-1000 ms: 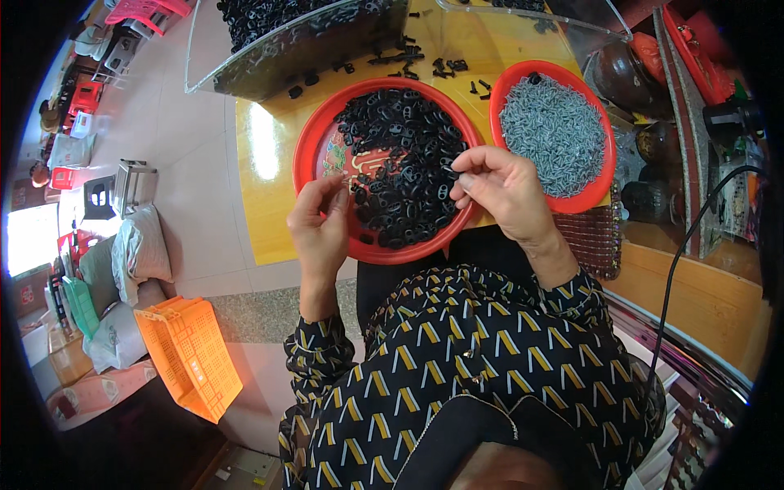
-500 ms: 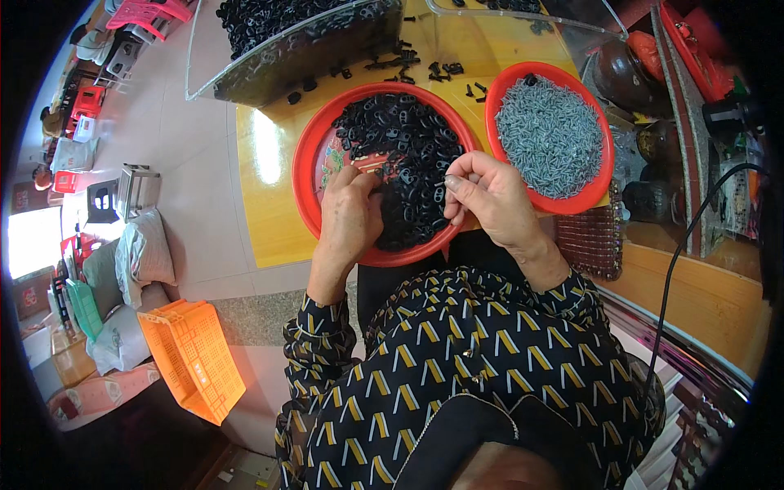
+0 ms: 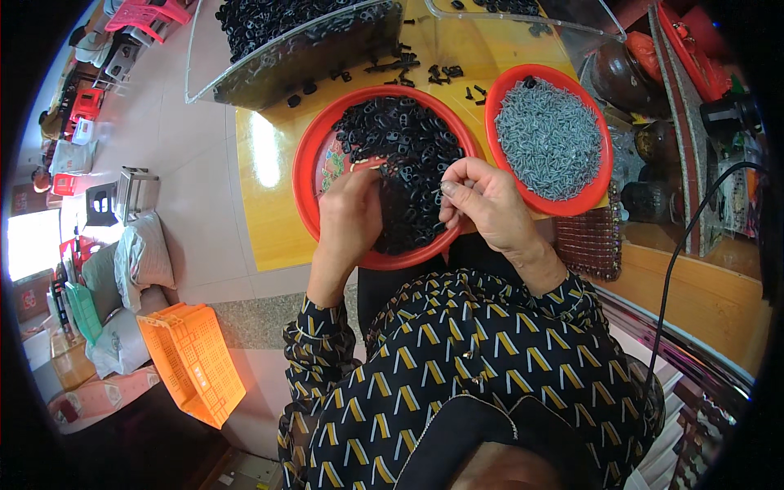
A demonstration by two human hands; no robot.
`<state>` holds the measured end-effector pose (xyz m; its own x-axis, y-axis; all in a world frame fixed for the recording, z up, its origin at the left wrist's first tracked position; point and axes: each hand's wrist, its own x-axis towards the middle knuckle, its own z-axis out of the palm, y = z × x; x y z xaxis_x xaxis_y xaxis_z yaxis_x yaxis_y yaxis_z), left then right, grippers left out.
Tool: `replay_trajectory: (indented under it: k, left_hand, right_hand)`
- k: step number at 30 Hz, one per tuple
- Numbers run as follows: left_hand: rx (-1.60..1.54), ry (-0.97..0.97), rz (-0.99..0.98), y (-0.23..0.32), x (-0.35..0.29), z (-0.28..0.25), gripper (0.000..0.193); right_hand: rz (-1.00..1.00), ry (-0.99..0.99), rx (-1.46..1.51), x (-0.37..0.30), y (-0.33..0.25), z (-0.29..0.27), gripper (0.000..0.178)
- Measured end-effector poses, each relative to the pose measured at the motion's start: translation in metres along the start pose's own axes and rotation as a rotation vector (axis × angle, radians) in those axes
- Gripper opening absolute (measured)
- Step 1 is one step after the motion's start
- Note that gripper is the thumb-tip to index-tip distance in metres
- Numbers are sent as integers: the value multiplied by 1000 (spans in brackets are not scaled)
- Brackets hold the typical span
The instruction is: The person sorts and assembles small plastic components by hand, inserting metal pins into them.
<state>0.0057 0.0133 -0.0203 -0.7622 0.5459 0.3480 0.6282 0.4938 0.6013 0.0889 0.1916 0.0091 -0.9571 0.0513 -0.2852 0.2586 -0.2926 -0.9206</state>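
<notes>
By the near edge of the bench (image 3: 263,216), the left hand (image 3: 349,214) and right hand (image 3: 488,204) are working apart, grips unclear; light pinching is probably suiting the small black pieces (image 3: 398,129).

You have a small pale marking (image 3: 199,375) on the side of the orange crate (image 3: 181,347), too small to read; no lettering or number in your view is legible.

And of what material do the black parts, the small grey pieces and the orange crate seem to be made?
Black parts: probably moulded plastic, slightly glossy, with repeated looped shapes.
Small grey pieces: likely plated metal, judging by their silvery sheen, though the coating is uncertain.
Orange crate: seemingly moulded plastic, evenly coloured, with lattice walls.
</notes>
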Motion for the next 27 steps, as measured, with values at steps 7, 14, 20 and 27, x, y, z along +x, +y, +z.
replay_trajectory:
  k: [7, 14, 20, 27]
  left_hand:
    - [-1141, 54, -643, 8, -13, -10, 19]
    - [-1283, 50, -636, 21, -18, -12, 20]
    - [-1337, 154, -537, 24, -18, -10, 15]
    - [-1311, 130, -575, 24, -21, -4, 14]
  right_hand:
    - [-102, 29, -29, 5, 0, 5, 8]
    - [-23, -19, 131, 8, -1, 14, 8]
    - [33, -53, 146, 8, -2, 15, 6]
    - [-12, -83, 34, 9, -1, 20, 5]
